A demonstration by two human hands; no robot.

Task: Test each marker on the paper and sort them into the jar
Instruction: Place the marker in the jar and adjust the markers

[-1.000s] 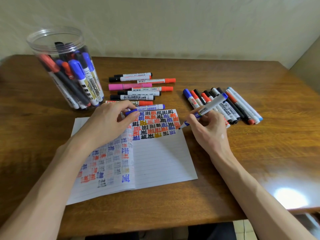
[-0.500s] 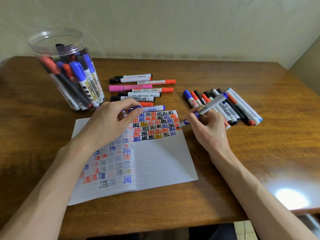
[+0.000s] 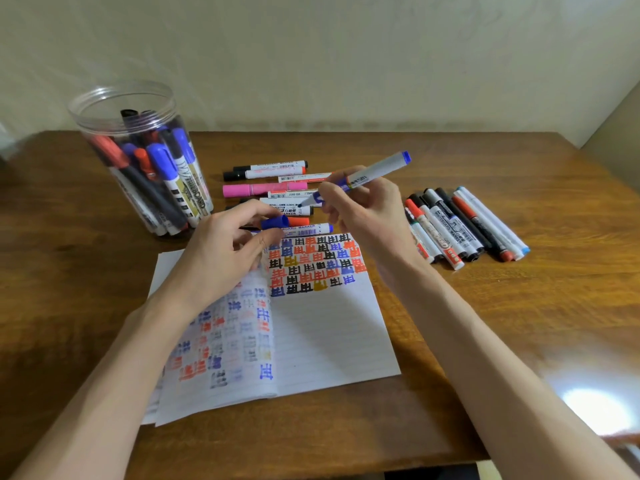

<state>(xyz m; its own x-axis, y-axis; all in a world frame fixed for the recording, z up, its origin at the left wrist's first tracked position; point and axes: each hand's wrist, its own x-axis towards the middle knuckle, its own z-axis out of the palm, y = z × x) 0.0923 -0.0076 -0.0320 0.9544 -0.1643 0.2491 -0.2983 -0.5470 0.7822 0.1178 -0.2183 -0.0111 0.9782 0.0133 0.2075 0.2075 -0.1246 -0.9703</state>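
An open lined notebook (image 3: 332,337) lies on the wooden table (image 3: 519,323), its top rows filled with coloured test marks. My right hand (image 3: 363,209) holds an uncapped blue whiteboard marker (image 3: 374,171) lifted above the page, tip pointing left and down. My left hand (image 3: 228,251) rests on the notebook's left page and pinches the blue cap (image 3: 275,222) just below that tip. A clear plastic jar (image 3: 145,157) at the back left holds several markers.
A row of loose markers (image 3: 273,188), one of them pink, lies behind the notebook. Another group of markers (image 3: 464,226) lies to the right of my right hand. A wall runs behind the table; bright glare marks the near right corner.
My right hand has lifted the marker off the page and swung it up and left, bringing its tip close to the cap in my left hand.
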